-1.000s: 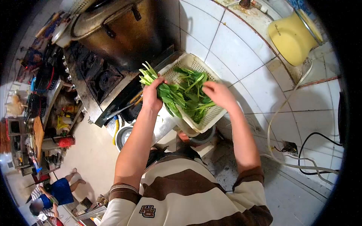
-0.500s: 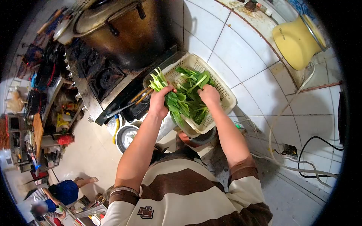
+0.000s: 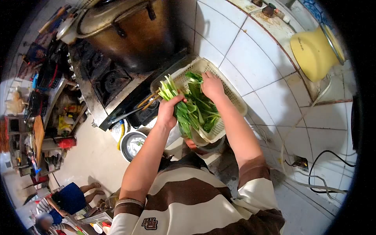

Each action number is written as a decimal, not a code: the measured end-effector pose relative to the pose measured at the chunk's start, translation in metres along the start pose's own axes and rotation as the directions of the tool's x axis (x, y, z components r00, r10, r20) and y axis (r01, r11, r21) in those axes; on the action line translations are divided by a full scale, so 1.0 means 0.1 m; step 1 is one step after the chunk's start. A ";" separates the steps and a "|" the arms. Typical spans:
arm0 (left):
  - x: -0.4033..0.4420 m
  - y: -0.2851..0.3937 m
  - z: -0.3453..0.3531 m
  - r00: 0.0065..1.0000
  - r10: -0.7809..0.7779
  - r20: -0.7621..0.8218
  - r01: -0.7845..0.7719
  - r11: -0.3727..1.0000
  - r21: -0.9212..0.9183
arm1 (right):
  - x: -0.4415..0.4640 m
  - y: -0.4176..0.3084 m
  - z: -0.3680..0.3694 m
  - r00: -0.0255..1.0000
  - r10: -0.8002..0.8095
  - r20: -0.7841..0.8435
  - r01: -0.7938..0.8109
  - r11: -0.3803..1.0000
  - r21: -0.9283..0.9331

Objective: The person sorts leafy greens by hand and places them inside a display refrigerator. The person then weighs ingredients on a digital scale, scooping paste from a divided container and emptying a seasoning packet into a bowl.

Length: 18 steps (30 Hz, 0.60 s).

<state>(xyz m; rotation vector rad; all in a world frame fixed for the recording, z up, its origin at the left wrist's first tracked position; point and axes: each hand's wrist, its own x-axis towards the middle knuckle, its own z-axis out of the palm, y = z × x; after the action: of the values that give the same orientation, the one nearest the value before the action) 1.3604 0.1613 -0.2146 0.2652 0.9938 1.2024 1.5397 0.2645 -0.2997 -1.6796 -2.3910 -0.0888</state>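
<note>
My left hand (image 3: 168, 112) is closed round a bunch of leafy greens (image 3: 186, 115), its pale cut stalks pointing up and away from me. The leaves hang over the near side of a cream plastic basket (image 3: 235, 102) with perforated walls. Inside the basket, toward its far end, my right hand (image 3: 212, 86) has its fingers bent down on more leafy greens (image 3: 194, 76). Its thumb is hidden under the hand. Other loose leaves lie in the basket between both hands.
A big stained pot (image 3: 129, 39) stands on the gas stove (image 3: 111, 80) at upper left. Chopsticks (image 3: 149, 102) lie beside the basket. A metal bowl (image 3: 132, 145) sits below. A yellow container (image 3: 313, 53) is on the tiled ledge, cables hang right, and another person (image 3: 70, 200) is at lower left.
My right hand has moved up and left to the far end of the basket. My left hand still grips its bunch, with little movement. The person at lower left has shifted slightly.
</note>
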 end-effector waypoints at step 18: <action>0.06 0.08 0.30 0.993 -0.014 0.121 0.016 1.000 -0.013 | -0.18 0.25 -1.01 0.735 0.063 0.675 -0.660 -0.162 0.734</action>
<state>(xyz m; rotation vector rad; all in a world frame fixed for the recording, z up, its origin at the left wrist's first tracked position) 1.3779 0.1791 -0.1956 0.3155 0.8804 1.1656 1.5829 0.2392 -0.2063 -1.3758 -0.9868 1.8713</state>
